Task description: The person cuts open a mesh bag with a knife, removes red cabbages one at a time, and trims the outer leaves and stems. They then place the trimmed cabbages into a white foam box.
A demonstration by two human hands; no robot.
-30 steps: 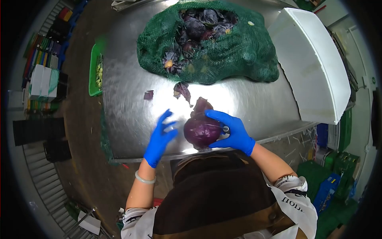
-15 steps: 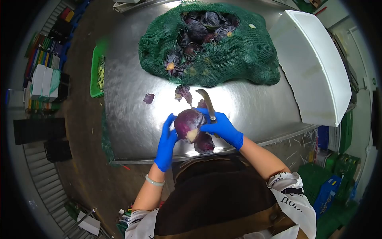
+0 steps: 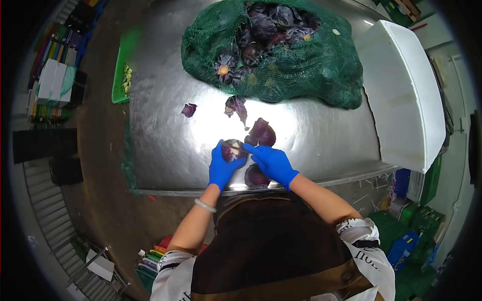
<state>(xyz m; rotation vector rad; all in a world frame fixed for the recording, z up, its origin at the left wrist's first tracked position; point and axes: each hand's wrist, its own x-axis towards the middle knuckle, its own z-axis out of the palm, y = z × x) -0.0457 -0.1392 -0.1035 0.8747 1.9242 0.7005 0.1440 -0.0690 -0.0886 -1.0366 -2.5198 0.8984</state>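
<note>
A small red cabbage (image 3: 232, 149) sits near the front edge of the steel table (image 3: 165, 135), its pale stem end facing up. My left hand (image 3: 222, 166), in a blue glove, cups it from the left. My right hand (image 3: 271, 161), also gloved, grips a knife that is mostly hidden; its tip meets the cabbage at the stem. Loose purple leaves (image 3: 263, 133) lie just behind my hands, and another leaf (image 3: 256, 176) lies under my right wrist.
A green net sack (image 3: 301, 65) full of red cabbages fills the back of the table. A white box (image 3: 401, 90) stands at the right. More leaf scraps (image 3: 189, 109) lie mid-table. A green crate (image 3: 122, 75) sits on the floor at the left.
The cabbage has been turned stem up and lowered to the table. The raised knife blade has come down onto the stem. Another outer leaf now lies behind my hands.
</note>
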